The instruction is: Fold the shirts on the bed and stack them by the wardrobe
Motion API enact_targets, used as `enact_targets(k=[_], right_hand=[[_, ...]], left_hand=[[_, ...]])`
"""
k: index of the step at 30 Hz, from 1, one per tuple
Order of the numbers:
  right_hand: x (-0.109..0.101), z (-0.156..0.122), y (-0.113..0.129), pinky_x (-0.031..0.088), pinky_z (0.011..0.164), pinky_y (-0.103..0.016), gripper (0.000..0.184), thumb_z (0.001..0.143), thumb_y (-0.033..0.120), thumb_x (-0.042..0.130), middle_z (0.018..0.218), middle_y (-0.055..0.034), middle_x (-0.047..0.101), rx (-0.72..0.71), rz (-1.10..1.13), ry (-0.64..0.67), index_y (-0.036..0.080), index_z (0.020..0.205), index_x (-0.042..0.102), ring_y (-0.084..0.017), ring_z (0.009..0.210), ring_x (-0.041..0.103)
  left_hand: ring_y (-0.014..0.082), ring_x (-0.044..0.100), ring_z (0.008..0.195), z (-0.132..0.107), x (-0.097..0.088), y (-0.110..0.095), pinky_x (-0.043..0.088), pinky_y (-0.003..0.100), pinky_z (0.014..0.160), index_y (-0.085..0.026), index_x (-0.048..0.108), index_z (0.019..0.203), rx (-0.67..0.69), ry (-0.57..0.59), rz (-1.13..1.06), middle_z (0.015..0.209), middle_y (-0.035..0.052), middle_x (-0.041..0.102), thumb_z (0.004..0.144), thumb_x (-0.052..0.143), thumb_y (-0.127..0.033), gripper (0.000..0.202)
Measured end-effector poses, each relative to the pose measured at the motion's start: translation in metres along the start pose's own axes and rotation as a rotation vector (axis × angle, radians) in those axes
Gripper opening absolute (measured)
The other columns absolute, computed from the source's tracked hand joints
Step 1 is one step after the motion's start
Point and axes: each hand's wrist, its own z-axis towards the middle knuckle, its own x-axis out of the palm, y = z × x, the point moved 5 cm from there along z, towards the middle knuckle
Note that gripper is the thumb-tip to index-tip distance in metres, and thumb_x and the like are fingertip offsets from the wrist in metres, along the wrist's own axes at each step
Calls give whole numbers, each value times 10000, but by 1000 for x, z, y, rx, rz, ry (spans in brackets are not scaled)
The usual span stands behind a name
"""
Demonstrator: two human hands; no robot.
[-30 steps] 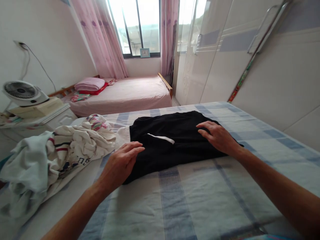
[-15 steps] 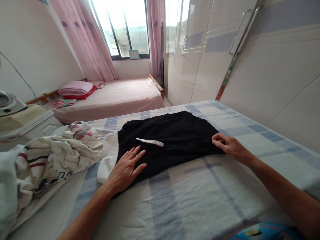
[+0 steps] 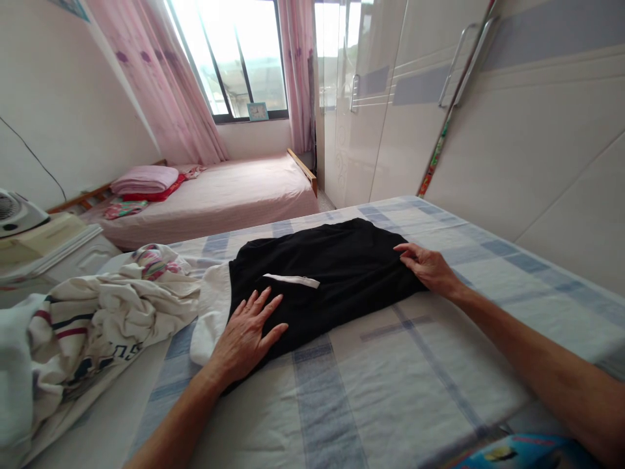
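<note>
My left hand [image 3: 248, 339] rests spread on the black cloth garment [image 3: 342, 260], which runs left-to-right across the blue-and-white checked bedsheet [image 3: 400, 384]; my right hand [image 3: 430, 268] bunches fingers at its right end, grip unclear.

On the crumpled cream garment [image 3: 141, 306] I can make out dark printed characters [image 3: 125, 352], something like "n5", though folds cut the print short and I can't tell which way up it stands. The clock's face [image 3: 258, 111] is too small for me to read.
</note>
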Motion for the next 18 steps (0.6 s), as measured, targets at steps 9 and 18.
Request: enact_targets(k=[9,18], right_hand=[[-13,-4,4,463,650,-280,458,775,585,525,863,-25,680,102,180,230,219,1019,650,-168,749,602],[-11,-9,8,417,550,-271,411,770,531,493,678,-2,632,124,-58,221,216,970,665,-145,571,544]], left_hand=[[331,267,1384,0,-2,-1,296,529,1087,-299,397,1408,-23,-8,9,1504,58,333,876,454,-536,585],[331,262,1386,1,-2,-2,286,521,1091,-289,405,1406,-35,15,12,1508,58,325,883,418,-559,588]])
